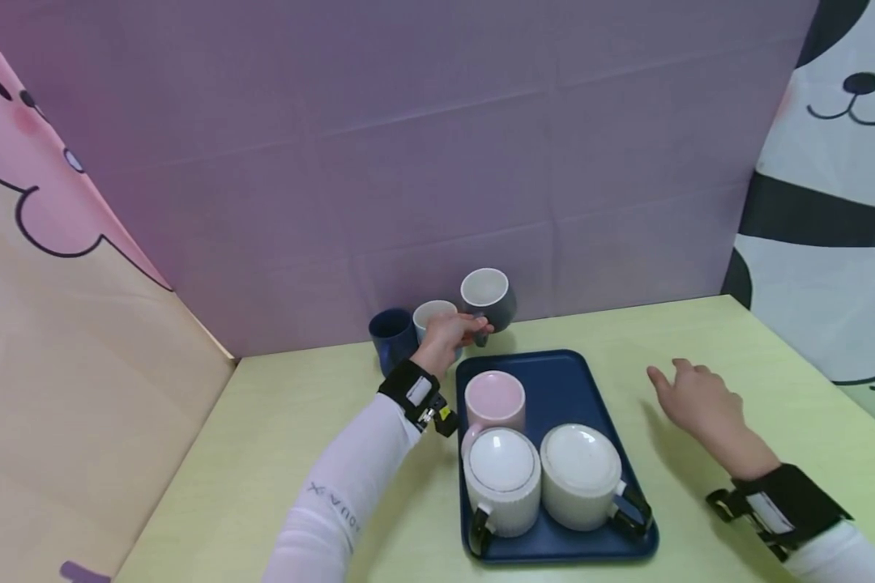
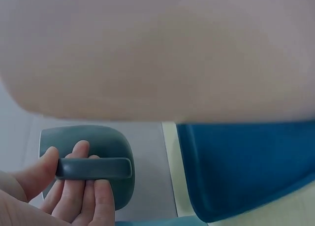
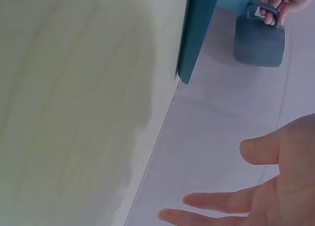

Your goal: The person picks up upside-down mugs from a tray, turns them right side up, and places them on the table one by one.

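By its handle, my left hand [image 1: 448, 336] holds a dark grey mug [image 1: 490, 304] with a white inside, at the back of the table behind the tray. In the left wrist view the fingers [image 2: 74, 196] pass through the handle [image 2: 96, 168], with the thumb on its upper end. Just left of that mug stand a light mug [image 1: 433, 309], partly hidden by the hand, and a dark blue mug [image 1: 394, 336]. My right hand [image 1: 700, 401] hovers over the table right of the tray, fingers apart, holding nothing.
A dark blue tray [image 1: 554, 376] lies on the pale wooden table [image 1: 299, 421]. On it are a pink mug [image 1: 494, 398] standing upright and two white mugs [image 1: 505, 478] upside down, their handles black. A purple cloth wall [image 1: 423, 178] rises behind the table.
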The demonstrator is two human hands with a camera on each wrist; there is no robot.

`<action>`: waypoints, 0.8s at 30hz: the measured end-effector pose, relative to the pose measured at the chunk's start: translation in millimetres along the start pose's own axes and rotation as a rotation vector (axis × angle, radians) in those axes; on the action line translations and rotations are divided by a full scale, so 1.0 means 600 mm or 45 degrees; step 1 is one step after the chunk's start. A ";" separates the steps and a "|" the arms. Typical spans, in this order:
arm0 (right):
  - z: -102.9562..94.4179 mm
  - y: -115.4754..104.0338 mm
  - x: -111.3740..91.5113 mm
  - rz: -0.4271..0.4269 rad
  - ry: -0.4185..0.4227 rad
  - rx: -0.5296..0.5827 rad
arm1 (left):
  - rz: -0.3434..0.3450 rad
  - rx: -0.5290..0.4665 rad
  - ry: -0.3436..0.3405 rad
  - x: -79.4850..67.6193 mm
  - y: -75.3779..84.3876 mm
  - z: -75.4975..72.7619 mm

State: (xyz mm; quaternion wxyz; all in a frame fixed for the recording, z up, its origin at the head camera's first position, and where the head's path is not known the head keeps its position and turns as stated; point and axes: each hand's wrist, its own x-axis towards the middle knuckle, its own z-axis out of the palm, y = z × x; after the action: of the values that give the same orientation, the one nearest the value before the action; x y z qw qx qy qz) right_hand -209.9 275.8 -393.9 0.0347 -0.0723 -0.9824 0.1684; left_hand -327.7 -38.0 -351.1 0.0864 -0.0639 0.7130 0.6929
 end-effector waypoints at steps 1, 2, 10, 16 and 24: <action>-0.001 0.000 -0.001 0.002 -0.003 0.000 | 0.000 0.010 0.002 0.001 -0.002 -0.001; -0.002 0.001 -0.002 0.006 -0.008 0.000 | 0.001 0.022 0.003 0.002 -0.003 -0.001; -0.002 0.007 -0.005 0.019 -0.041 0.006 | -0.016 0.075 -0.032 0.005 -0.015 -0.001; -0.001 0.015 -0.005 0.018 -0.048 -0.001 | 0.003 0.025 0.001 0.008 -0.023 0.008; -0.004 0.024 -0.010 0.037 -0.039 -0.017 | 0.030 0.019 0.044 0.010 -0.031 0.010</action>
State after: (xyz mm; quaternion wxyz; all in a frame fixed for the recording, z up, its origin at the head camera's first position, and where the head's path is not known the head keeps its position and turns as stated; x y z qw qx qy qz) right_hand -202.0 288.9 -396.8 0.0169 -0.0841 -0.9828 0.1636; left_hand -329.5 -32.7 -370.6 0.0665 -0.0667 0.7202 0.6874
